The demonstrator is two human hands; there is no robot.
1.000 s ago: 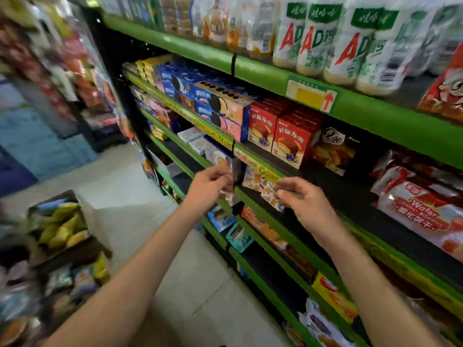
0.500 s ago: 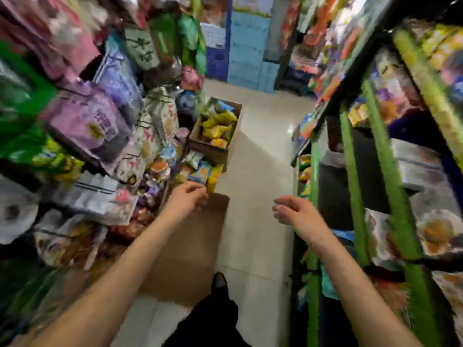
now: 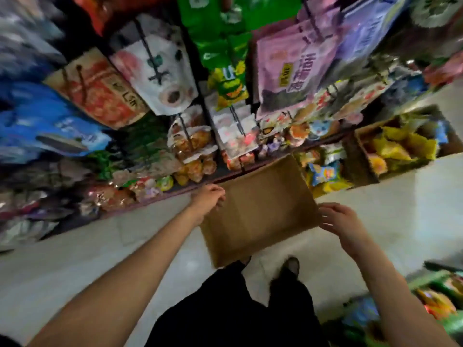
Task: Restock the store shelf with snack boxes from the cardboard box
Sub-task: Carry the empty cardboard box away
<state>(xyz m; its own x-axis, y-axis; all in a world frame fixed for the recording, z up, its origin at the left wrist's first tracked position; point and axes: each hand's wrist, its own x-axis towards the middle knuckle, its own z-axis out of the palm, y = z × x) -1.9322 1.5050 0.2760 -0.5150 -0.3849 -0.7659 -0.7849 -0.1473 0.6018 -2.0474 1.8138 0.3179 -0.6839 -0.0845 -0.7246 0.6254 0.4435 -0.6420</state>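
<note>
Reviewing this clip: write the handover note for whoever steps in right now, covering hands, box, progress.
Left hand: fingers loosely curled at the left edge of the brown cardboard box on the floor, no clear grip.
Right hand: fingers spread at the box's right edge, holding nothing.
The box shows a flat, closed-looking brown face; no snack boxes are visible.
Done: nothing in hand.
Left: open the box, take snack boxes, shelve them.

A pale, glossy tiled floor (image 3: 100, 259) runs between store racks. A plain brown cardboard box (image 3: 260, 211) sits on it, just in front of the person's dark shoes (image 3: 292, 265). To the right, against the rack, an open cardboard carton (image 3: 360, 159) of yellow snack bags (image 3: 398, 146) stands on the floor.
</note>
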